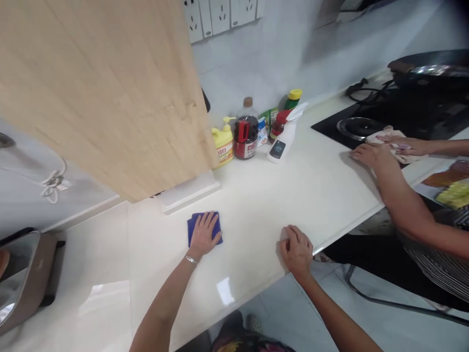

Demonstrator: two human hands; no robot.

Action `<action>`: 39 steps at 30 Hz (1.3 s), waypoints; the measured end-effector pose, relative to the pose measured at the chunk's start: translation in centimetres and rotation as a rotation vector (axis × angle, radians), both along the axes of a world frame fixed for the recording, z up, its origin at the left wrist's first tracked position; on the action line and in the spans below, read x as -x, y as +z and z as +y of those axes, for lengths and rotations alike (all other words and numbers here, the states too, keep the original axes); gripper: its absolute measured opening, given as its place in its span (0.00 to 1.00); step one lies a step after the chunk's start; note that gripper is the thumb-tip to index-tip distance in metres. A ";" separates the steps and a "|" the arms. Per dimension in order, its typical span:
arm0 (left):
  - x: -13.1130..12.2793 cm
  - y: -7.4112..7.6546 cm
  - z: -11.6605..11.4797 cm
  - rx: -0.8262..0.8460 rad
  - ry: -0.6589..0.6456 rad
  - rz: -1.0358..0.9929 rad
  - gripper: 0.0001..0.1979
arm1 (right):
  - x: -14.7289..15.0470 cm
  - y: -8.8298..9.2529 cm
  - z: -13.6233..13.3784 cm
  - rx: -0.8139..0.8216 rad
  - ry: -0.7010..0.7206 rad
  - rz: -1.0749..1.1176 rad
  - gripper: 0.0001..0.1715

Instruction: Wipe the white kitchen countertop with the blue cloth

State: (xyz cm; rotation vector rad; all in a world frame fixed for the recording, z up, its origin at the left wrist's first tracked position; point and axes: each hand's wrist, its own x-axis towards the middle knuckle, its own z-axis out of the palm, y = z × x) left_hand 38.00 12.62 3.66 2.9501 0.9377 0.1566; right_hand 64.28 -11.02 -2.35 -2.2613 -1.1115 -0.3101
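Note:
My left hand (205,233) lies flat with its fingers spread on a folded dark blue cloth (192,226), pressing it to the white countertop (252,210). A metal bracelet (191,259) circles that wrist. Near the counter's front edge, my right hand (297,248) rests with its fingers curled in, and nothing shows in them. Against the wall, beyond both hands, stand a yellow pump bottle (224,145), a large bottle of dark liquid (246,132) and a white spray bottle (284,139).
At the right, a co-worker's hands (379,151) press a pale cloth (390,132) by a black cooktop (330,124). A large pan (432,68) sits behind. A wooden cabinet (120,88) overhangs the left counter, where a brown appliance (32,274) stands.

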 end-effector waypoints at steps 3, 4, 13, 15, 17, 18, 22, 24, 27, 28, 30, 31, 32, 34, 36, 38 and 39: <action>-4.4 -0.2 1.9 0.041 -0.119 -0.006 0.33 | 0.0 0.3 0.1 0.021 -0.017 0.005 0.23; -5.8 -0.3 2.5 0.052 -0.144 -0.013 0.33 | 0.0 0.3 0.1 0.027 -0.018 0.008 0.23; -16.1 -2.0 5.3 0.111 -0.162 -0.159 0.32 | -0.1 0.4 0.2 0.051 -0.039 0.038 0.25; -17.3 -2.2 5.3 0.106 -0.103 -0.197 0.31 | -0.1 0.3 0.2 0.053 -0.042 0.037 0.25; -17.7 -2.4 5.0 0.098 -0.063 -0.221 0.31 | -0.1 0.2 0.2 0.051 -0.046 0.038 0.25; -17.7 -2.5 4.9 0.095 -0.051 -0.230 0.31 | -0.2 0.1 0.2 0.050 -0.049 0.038 0.25; -16.0 -3.2 4.0 0.095 0.018 -0.266 0.32 | -0.3 -0.3 0.1 0.047 -0.063 0.026 0.24; -14.4 -3.5 3.8 0.097 0.060 -0.285 0.31 | -0.4 -0.4 0.1 0.045 -0.061 0.021 0.24; -11.4 -3.4 3.9 0.089 0.099 -0.302 0.31 | -0.6 -0.6 0.0 0.036 -0.047 0.013 0.25; -10.2 -3.3 4.0 0.083 0.114 -0.303 0.31 | -0.6 -0.6 0.0 0.033 -0.044 0.011 0.25; -7.7 -2.9 4.3 0.067 0.154 -0.297 0.30 | -0.6 -0.7 0.0 0.025 -0.047 0.007 0.25; -6.4 -2.8 4.5 0.056 0.177 -0.291 0.30 | -0.6 -0.7 0.0 0.019 -0.053 0.005 0.25; -5.0 -2.6 4.6 0.045 0.201 -0.284 0.30 | -0.5 -0.7 0.0 0.011 -0.057 0.002 0.25; -1.9 -2.2 4.8 0.021 0.258 -0.269 0.29 | -0.5 -0.9 -0.1 -0.008 -0.053 -0.006 0.25; 1.3 -1.9 4.8 -0.004 0.323 -0.250 0.29 | -0.6 -1.1 -0.1 -0.025 -0.037 -0.019 0.25; 4.7 -1.5 4.7 -0.029 0.389 -0.229 0.29 | -0.7 -1.5 -0.2 -0.041 -0.024 -0.036 0.25; 6.4 -1.2 4.5 -0.041 0.421 -0.219 0.29 | -0.8 -1.6 -0.2 -0.048 -0.020 -0.048 0.25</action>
